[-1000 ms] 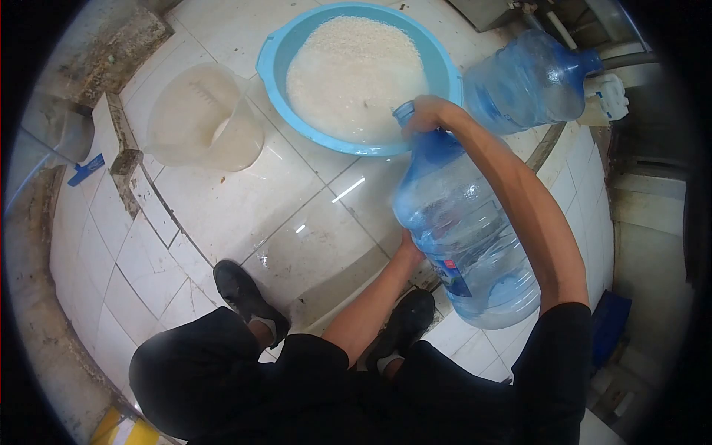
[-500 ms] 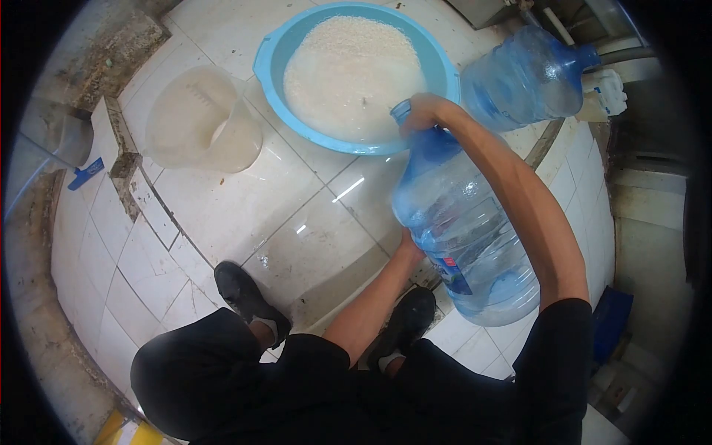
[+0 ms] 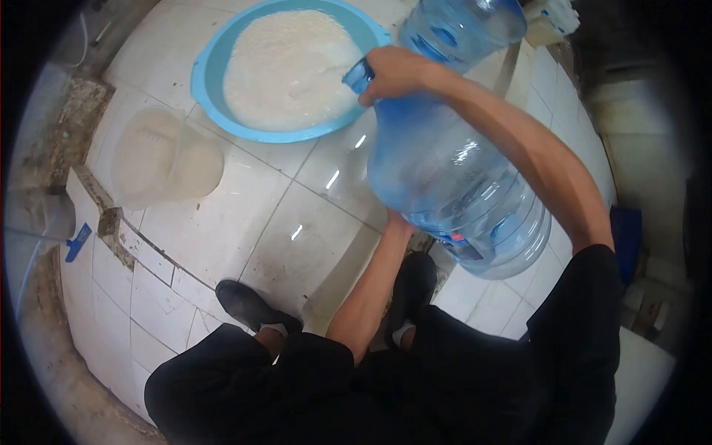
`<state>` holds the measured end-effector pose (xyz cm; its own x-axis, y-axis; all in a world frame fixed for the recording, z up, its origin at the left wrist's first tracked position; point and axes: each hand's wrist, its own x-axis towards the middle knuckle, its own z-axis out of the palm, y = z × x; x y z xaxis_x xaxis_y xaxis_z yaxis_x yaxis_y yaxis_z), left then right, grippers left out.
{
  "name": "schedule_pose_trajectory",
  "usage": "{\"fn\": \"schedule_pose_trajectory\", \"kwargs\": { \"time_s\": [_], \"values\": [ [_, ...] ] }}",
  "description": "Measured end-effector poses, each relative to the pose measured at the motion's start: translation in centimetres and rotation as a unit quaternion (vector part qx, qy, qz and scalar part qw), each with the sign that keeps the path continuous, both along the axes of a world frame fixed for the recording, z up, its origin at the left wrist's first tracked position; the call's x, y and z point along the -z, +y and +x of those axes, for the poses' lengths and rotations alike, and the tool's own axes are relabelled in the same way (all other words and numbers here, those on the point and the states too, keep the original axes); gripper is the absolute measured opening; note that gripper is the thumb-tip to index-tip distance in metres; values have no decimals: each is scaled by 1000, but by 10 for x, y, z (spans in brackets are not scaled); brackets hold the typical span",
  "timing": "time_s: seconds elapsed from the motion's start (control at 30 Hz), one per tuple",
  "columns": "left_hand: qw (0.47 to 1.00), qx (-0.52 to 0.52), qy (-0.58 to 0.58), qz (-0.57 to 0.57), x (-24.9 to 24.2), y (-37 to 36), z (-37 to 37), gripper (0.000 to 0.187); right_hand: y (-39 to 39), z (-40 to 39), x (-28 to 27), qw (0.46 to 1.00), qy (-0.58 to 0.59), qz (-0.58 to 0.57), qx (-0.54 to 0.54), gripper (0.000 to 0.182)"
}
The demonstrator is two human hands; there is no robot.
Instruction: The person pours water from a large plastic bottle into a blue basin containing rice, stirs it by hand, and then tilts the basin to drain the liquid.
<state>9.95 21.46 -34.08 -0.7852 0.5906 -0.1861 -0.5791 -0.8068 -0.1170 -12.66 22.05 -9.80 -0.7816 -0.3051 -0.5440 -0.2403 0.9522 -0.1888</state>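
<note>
A large clear-blue water jug [image 3: 460,178] is tilted, its mouth at the rim of the light-blue basin [image 3: 215,111]. My right hand [image 3: 393,72] is closed round the jug's neck. Beneath the jug's body, my left hand [image 3: 400,221] holds it from below, its fingers mostly hidden. Pale grains that look like rice [image 3: 289,44] lie in the basin under cloudy water, and the surface is disturbed near the jug's mouth. Some water remains visible inside the jug's lower end.
A second blue water jug [image 3: 460,33] lies on its side beyond the basin. To the left stands a translucent plastic pitcher [image 3: 167,163]. A blue squeegee-like head [image 3: 77,243] rests by a broken tiled ledge [image 3: 111,222]. The tiled floor [image 3: 297,230] looks wet.
The jug is tipped further, its base higher and its mouth further over the basin's rim. Cloudy water now covers more of the grains. The camera view has shifted.
</note>
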Motion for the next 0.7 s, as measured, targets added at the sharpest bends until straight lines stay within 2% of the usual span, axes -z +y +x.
{"fn": "schedule_pose_trajectory", "kwargs": {
  "time_s": [0.03, 0.1, 0.13, 0.2, 0.27, 0.33, 0.4, 0.43, 0.47, 0.5, 0.57, 0.6, 0.63, 0.67, 0.7],
  "values": [
    [1000, 10, -5, 0, -9, 1, 6, 70, 7, 13, -15, 998, 58, -7, -1, 58],
    [981, -15, 96, -169, -28, 5, 11, 68, 22, 43, -50, 987, 158, -16, 8, 68],
    [981, -8, 95, -166, -40, 7, 11, 68, 31, 62, -71, 980, 197, -17, 16, 73],
    [990, -44, 66, -119, -63, 7, 9, 73, 60, 97, -102, 959, 209, -166, 93, 73],
    [989, -37, 95, -109, -75, 16, 9, 76, 82, 144, -136, 927, 270, -212, 150, 70],
    [986, -33, 126, -101, -92, 25, 11, 78, 111, 190, -146, 889, 383, -213, 133, 57],
    [924, -25, 293, -245, -117, 34, 18, 84, 139, 235, -156, 846, 357, -263, 295, 51],
    [924, -27, 295, -243, -132, 40, 18, 84, 162, 261, -153, 813, 403, -284, 309, 48],
    [877, -59, 367, -305, -147, 45, 19, 85, 184, 284, -149, 777, 447, -304, 324, 46],
    [821, -86, 431, -365, -155, 51, 28, 87, 197, 303, -150, 764, 445, -347, 313, 43],
    [765, -76, 456, -448, -160, 71, 44, 86, 232, 341, -145, 730, 432, -427, 314, 35],
    [766, -72, 454, -449, -165, 76, 47, 86, 246, 358, -139, 693, 435, -472, 330, 34],
    [743, -65, 476, -466, -171, 80, 48, 83, 254, 373, -131, 651, 439, -515, 345, 34],
    [718, -59, 499, -482, -177, 83, 49, 81, 257, 387, -125, 648, 441, -514, 348, 34],
    [716, -55, 501, -482, -179, 87, 44, 81, 260, 397, -119, 615, 460, -528, 362, 32]
  ]
}}
